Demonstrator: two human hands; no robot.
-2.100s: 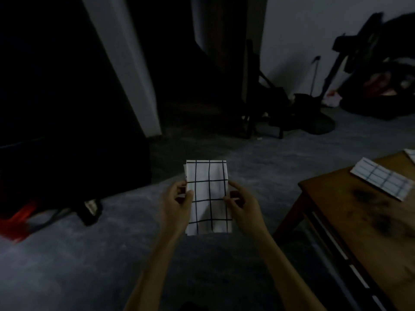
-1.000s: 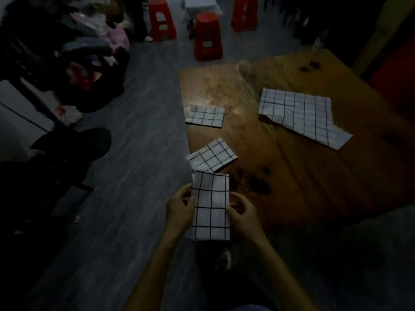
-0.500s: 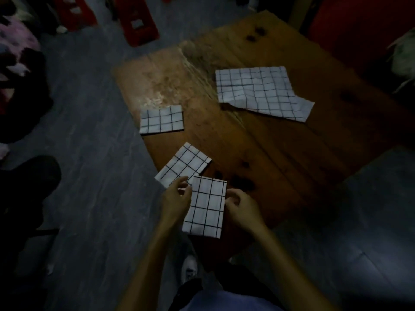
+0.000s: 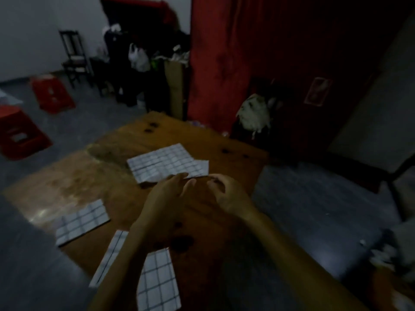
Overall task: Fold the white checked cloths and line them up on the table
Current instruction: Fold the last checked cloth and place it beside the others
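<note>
Three folded checked cloths lay along the near-left edge of the tabletop (image 4: 74, 180), apparently set there as the start of a row: the nearest folded cloth (image 4: 158, 281), a second folded cloth (image 4: 110, 257) partly hidden under the left forearm, and a third folded cloth (image 4: 82, 221) beyond it. They sat close together but at differing angles, so the line looked rough. Further in, both hands were over the middle of the tabletop and held nothing. The left hand (image 4: 167, 191) was extended with fingers loosely straight; the right hand (image 4: 226, 194) had its fingers loosely curled. Both were aimed at the unfolded cloth (image 4: 166, 162), which lay flat just beyond the fingertips, one corner turned over. Judged from this, that cloth was next for folding.
</note>
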